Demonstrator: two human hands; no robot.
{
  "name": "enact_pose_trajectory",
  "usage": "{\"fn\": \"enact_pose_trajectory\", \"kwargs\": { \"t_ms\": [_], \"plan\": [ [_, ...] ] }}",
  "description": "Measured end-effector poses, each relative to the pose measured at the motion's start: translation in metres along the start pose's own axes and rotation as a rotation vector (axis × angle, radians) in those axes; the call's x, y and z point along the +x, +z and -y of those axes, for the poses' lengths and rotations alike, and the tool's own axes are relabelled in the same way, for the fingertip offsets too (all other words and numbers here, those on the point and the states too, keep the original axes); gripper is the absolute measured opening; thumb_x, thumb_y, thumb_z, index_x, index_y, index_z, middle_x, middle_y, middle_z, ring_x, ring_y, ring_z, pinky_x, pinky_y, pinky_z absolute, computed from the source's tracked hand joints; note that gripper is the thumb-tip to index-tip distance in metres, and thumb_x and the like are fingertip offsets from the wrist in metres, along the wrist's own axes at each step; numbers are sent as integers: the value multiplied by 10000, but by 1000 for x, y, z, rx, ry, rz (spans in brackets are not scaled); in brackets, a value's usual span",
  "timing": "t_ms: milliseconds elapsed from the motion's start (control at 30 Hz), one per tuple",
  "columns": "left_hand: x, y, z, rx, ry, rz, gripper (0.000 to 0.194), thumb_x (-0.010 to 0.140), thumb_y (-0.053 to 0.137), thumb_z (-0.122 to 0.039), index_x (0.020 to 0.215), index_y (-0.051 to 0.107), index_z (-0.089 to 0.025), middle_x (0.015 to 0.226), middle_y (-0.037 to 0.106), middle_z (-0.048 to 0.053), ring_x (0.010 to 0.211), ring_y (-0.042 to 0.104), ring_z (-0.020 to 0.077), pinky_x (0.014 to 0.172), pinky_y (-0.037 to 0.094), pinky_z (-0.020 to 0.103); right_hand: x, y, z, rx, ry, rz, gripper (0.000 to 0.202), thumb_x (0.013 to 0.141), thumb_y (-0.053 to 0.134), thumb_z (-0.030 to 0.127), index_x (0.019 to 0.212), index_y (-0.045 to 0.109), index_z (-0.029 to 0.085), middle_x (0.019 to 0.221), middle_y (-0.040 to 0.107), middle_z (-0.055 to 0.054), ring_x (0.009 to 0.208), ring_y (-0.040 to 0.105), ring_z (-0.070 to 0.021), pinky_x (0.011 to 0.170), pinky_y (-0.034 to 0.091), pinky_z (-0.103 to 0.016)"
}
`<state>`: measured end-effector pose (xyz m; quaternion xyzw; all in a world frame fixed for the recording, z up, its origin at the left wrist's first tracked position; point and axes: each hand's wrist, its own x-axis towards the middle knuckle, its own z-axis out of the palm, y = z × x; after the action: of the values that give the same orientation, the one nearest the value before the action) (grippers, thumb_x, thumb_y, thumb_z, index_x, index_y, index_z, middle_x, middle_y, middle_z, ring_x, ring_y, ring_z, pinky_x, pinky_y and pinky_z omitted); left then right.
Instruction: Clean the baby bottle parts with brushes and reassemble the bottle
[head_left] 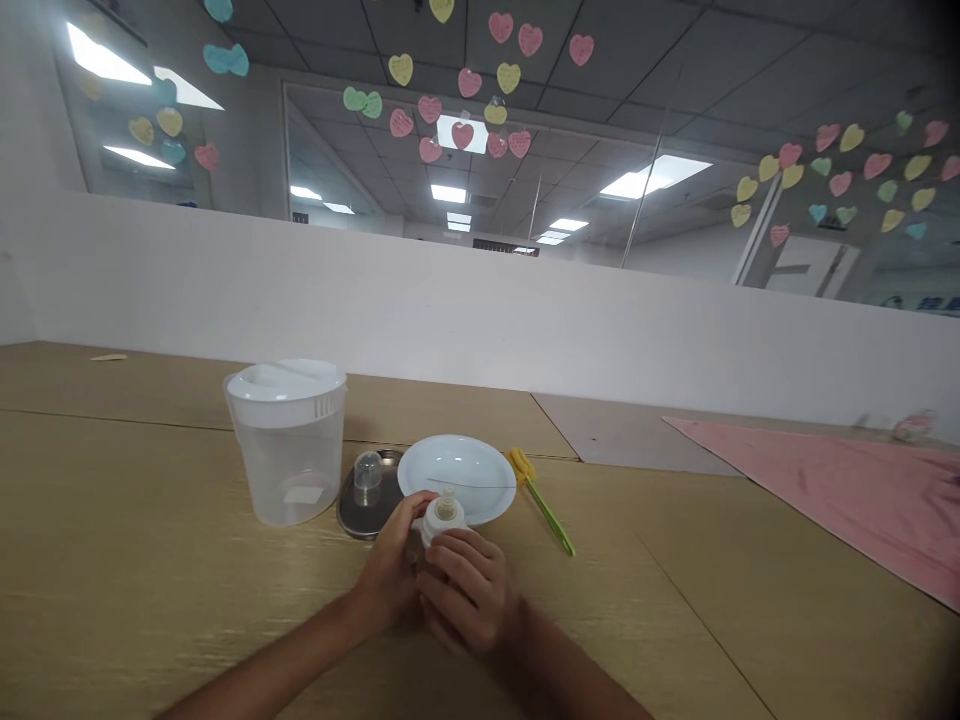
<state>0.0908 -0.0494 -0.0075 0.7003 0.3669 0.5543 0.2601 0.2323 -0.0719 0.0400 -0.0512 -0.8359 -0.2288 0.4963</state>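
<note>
A baby bottle (444, 518) with a white collar and a clear nipple is between my two hands, above the table's near side. My left hand (395, 562) is closed round its left side. Wrapped over its front and right side are the fingers of my right hand (471, 590); the bottle's body is mostly hidden by them. Just behind the bottle lies a white bowl (457, 460), a thin wire-like line across it. A clear dome cap (367, 472) stands on a dark metal tray (367, 522) left of the bowl.
A translucent pitcher (289, 460) with a white lid stands at the left. Right of the bowl lies a brush with a yellow sponge head and green handle (551, 515). A pink cloth (847, 490) covers the table's right side. A white wall (420, 310) runs behind.
</note>
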Motion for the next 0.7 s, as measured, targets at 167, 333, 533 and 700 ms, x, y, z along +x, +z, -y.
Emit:
{"fn": "enact_pose_trajectory", "kwargs": {
  "t_ms": [167,333,533,700],
  "plan": [
    [4,-2,-20,68,128,36,506,687,635,-236,1132,397,-201,1064,531,80,947,538,232,811,466,374,-5,-4,-9,42,455,-177,374,761,442,111,1130,439,168,1030,527,-135,1000,518,-240,787,474,-430],
    [6,-5,-30,153,199,51,442,721,586,-224,1131,419,-201,1105,479,97,1022,488,245,865,428,402,-12,4,-8,206,754,-8,405,830,427,211,1227,361,170,1132,529,-120,1058,511,-216,874,445,-383],
    [1,-1,-22,170,117,-60,668,674,642,-290,1240,306,-177,1127,472,111,951,532,222,832,451,381,-9,5,-4,151,865,-95,315,819,446,232,1129,431,176,1011,569,-91,936,542,-197,825,440,-358],
    [1,-3,-22,126,95,0,696,667,653,-247,1255,287,-186,1120,530,93,1016,532,221,881,424,367,-5,2,-11,212,946,-113,295,817,437,263,1094,463,165,830,551,-34,785,532,-159,770,441,-326]
  ]
}}
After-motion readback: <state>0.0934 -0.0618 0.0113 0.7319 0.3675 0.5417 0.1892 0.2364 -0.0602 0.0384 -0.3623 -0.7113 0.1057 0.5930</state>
